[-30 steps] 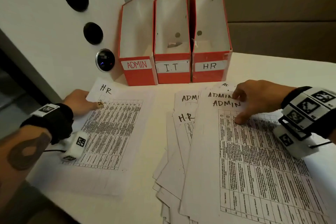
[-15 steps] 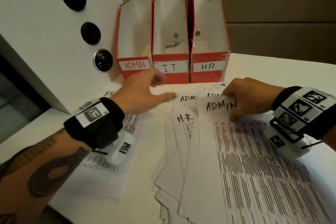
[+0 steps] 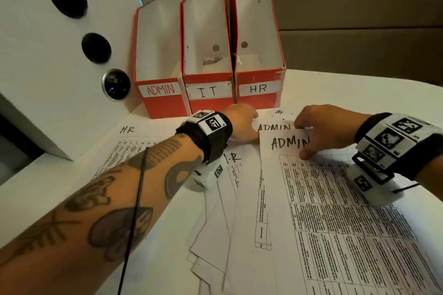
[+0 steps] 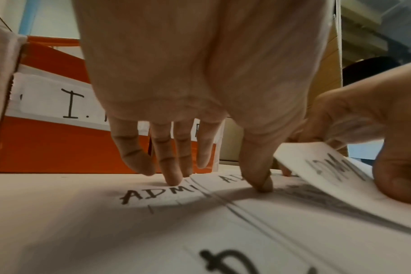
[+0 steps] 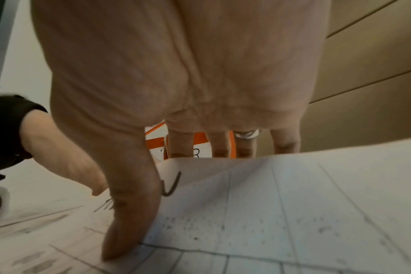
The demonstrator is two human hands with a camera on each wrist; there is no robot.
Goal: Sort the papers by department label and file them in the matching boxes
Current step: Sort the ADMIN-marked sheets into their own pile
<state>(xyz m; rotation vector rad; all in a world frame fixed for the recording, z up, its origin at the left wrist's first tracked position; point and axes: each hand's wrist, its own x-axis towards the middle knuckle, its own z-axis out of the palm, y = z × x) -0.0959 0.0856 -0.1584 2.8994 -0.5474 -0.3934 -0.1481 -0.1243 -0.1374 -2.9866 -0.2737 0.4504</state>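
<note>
Three red file boxes stand at the back: ADMIN (image 3: pixel 163 105), I.T (image 3: pixel 211 106) and HR (image 3: pixel 260 103). A fan of printed papers (image 3: pixel 239 211) lies before them, and one HR sheet (image 3: pixel 134 151) lies apart on the left. My right hand (image 3: pixel 300 140) pinches the top edge of the uppermost ADMIN sheet (image 3: pixel 335 199) and holds that edge raised; the thumb (image 5: pixel 124 222) lies on top, the fingers behind. My left hand (image 3: pixel 247 127) reaches across, and its straight fingertips (image 4: pixel 174 178) and thumb (image 4: pixel 258 181) press on the ADMIN sheets (image 4: pixel 153 194) underneath.
A white panel (image 3: pixel 48 79) with three dark round fittings stands at the left, close to the ADMIN box. The white table (image 3: pixel 347 88) runs on to the right of the boxes. A brown wall rises behind. A black cable hangs along my left forearm.
My left hand left the HR sheet on the left and moved right onto the fanned papers. My right hand lifted the top ADMIN sheet's upper edge.
</note>
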